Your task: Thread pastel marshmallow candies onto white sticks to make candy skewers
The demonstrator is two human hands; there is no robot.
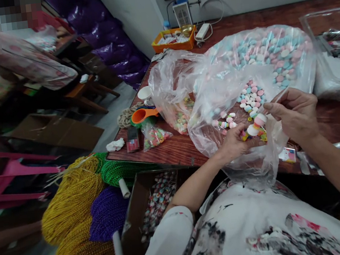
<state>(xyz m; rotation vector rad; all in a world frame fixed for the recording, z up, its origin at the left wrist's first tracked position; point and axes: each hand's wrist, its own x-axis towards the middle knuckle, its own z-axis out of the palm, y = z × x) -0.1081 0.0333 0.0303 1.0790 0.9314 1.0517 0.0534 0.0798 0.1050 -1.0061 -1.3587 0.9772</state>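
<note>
My left hand reaches in over the opening of a clear plastic bag, its fingers closed around a short stack of round pastel beads in white, pink and yellow. Just to the right, my right hand pinches with thumb and forefinger; what lies between the fingertips is too small to make out. Loose pink, white and blue round beads lie right behind the hands. A large clear bag full of the same beads rests farther back. Small yellow and green pieces show beneath the stack.
On the left of the wooden table are an orange scoop and a small bag of colourful pieces. An orange tray stands at the back. Cord bundles and a box of beads are below. A person sits far left.
</note>
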